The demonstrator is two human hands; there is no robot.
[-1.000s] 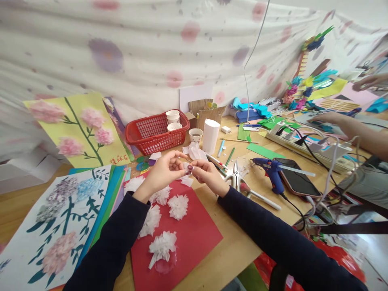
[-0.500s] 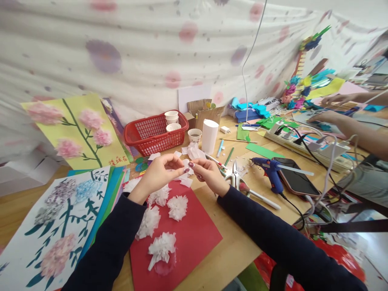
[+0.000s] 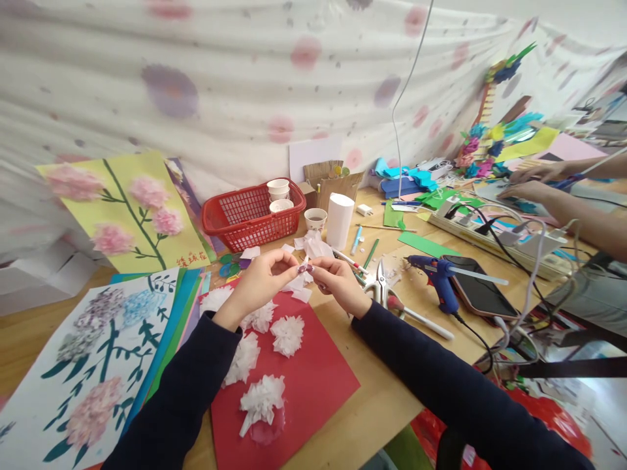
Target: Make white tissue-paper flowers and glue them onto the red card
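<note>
My left hand (image 3: 267, 279) and my right hand (image 3: 337, 281) meet fingertip to fingertip above the far edge of a red sheet of paper (image 3: 318, 391). Both are closed in a pinch on a small white piece of paper (image 3: 306, 260), mostly hidden by the fingers. White crumpled paper flowers lie on the red sheet, among them one flower (image 3: 287, 335) in the middle and another (image 3: 263, 399) nearer me, beside a wet-looking pink patch. Loose white tissue paper (image 3: 313, 244) lies just behind my fingers.
Right of my hands are scissors (image 3: 381, 284), a blue glue gun (image 3: 435, 277), a phone (image 3: 482, 285) and a power strip (image 3: 499, 238) with cables. A red basket (image 3: 252, 225), paper cup (image 3: 315, 220) and white roll (image 3: 339, 220) stand behind. A co-worker's hands (image 3: 533, 183) are at far right.
My left hand has shifted slightly right, and the fingertips of both hands now touch around the white piece. The co-worker's hands have moved a little.
</note>
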